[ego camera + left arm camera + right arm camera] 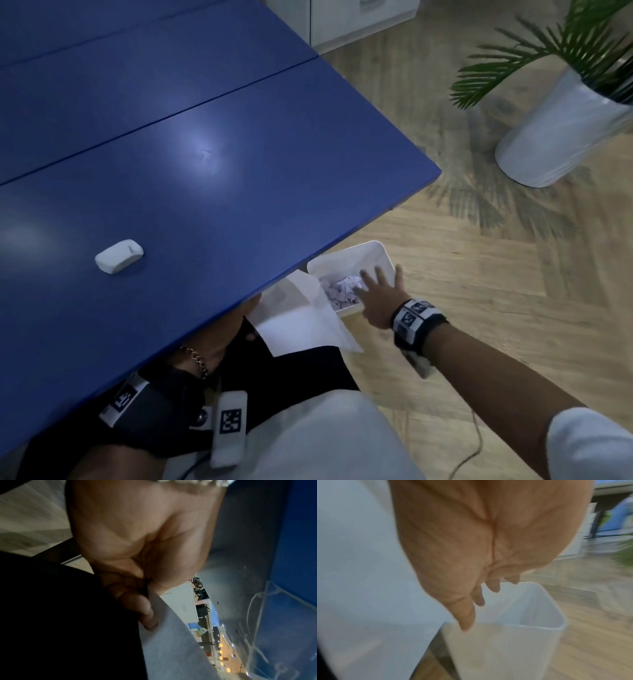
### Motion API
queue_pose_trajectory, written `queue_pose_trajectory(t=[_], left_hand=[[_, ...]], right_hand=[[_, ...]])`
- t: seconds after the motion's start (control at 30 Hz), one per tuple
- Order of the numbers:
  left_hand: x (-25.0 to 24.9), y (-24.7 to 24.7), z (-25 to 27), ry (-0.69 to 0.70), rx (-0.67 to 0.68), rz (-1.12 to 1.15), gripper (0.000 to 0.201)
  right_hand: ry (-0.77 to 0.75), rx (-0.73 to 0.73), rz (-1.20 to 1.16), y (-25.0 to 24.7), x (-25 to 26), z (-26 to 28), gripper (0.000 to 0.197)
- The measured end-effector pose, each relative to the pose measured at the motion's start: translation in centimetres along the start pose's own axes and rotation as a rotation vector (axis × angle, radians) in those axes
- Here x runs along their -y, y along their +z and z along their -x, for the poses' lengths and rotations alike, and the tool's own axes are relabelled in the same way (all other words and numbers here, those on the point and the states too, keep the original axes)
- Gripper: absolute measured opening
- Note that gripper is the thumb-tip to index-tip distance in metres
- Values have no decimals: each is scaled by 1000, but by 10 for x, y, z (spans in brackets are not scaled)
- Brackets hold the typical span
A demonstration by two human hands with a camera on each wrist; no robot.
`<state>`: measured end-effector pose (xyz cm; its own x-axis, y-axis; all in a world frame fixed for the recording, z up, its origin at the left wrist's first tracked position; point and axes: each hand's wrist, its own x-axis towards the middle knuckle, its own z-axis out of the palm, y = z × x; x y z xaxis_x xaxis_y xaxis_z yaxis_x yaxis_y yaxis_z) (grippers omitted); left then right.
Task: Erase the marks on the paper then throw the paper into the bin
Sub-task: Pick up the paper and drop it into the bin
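Observation:
A white sheet of paper hangs below the blue table's near edge, beside a white bin on the floor. My left hand, mostly hidden under the table in the head view, pinches the sheet's edge with curled fingers. My right hand is spread flat just over the bin's near rim and holds nothing. The right wrist view shows those straight fingers above the bin's mouth. Crumpled paper scraps lie inside the bin. A white eraser lies on the table.
A palm in a white pot stands on the wooden floor to the right. A white cabinet is beyond the table's far corner. A thin cable trails on the floor near my right arm.

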<state>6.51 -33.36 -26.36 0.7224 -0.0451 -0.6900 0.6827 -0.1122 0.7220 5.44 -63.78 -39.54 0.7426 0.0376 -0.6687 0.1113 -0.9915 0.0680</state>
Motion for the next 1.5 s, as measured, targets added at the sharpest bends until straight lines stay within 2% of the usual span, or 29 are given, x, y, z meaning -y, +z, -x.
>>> queue_pose_trajectory(t=[0.03,0.1,0.17,0.23,0.27,0.33,0.4,0.47,0.57,0.67,0.77,0.9,0.97,1.03,1.13,1.2,1.3,1.43,1.5], left_hand=[[0,-2,1,-31,2,24,32],[-2,-2,6,-73,32,64,33],[-6,0,13,-117,121,117,18],[-14,4,21,-143,230,167,21],[-17,4,25,-144,273,198,25],[-25,5,35,-122,310,212,20],[-26,5,41,-62,332,170,29],[-27,5,49,-25,354,103,34],[-26,5,65,-24,382,54,29],[-24,3,78,48,396,76,40],[-19,-7,92,76,556,50,53],[-9,-22,113,196,874,-187,40],[-11,-27,126,270,957,-267,39],[-14,-34,138,364,972,-281,33],[-13,-49,151,444,916,-49,42],[-18,-60,167,533,856,84,56],[-37,-77,200,682,573,149,62],[-57,-124,233,737,132,281,29],[-60,-156,242,740,-79,295,25]], right_hand=[[32,-62,-104,-5,-10,2,58],[36,-186,-475,-25,-24,10,51],[-45,-248,-856,-47,-30,26,48],[-167,-175,-1161,-69,-31,48,49],[-227,-97,-1226,-78,-31,60,49],[-338,72,-1239,-92,-28,81,45],[-400,140,-1193,-99,-26,96,32],[-390,108,-1137,-102,-27,106,20],[-370,54,-1047,-107,-35,122,17],[-334,-39,-985,-118,-44,148,16],[-306,-101,-998,-134,-58,184,20],[-318,-134,-1024,-157,-71,241,40],[-344,-157,-1025,-174,-71,269,34],[-381,-210,-1077,-194,-66,297,20],[-462,-315,-1234,-224,-48,321,25],[-515,-427,-1313,-243,-24,322,30],[-597,-558,-1461,-266,30,305,30],[-650,-595,-1523,-285,122,279,25],[-657,-603,-1459,-290,162,264,26]])
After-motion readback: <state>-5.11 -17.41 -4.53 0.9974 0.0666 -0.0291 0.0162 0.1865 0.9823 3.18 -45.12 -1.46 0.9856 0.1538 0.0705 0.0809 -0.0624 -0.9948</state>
